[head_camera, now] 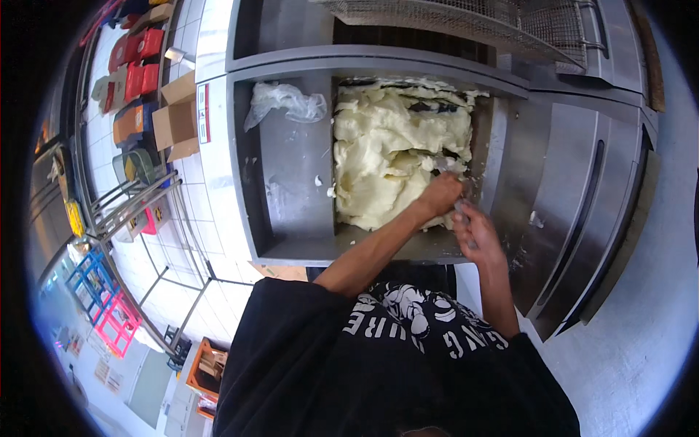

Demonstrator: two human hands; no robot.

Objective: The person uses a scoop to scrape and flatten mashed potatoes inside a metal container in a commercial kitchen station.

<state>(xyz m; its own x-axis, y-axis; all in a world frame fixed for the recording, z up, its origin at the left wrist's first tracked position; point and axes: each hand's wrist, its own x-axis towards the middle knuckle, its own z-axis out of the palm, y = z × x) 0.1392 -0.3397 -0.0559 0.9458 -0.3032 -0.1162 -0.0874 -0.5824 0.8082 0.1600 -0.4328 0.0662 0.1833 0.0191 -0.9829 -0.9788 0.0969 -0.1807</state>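
Note:
A thick mass of pale yellow solid fat or similar soft paste [377, 158] fills much of the right section of a stainless-steel fryer vat [295, 255]. My left hand [443, 194] reaches over its lower right part with the fingers curled; whether they grip anything is hidden. A whitish, translucent piece [449, 164] lies just beyond those fingers. Close beside it, my right hand [476, 229] is closed round a narrow greyish object [463, 213], its kind unclear. A crumpled clear plastic bag [289, 104] lies at the top of the vat's left section.
Wire fryer baskets [524, 33] stand over the neighbouring vat at the top. A steel panel with a long slot [573, 207] is on the right. To the left are an open cardboard box [177, 120], red cartons [144, 60] and a metal rack [136, 202] on white tiles.

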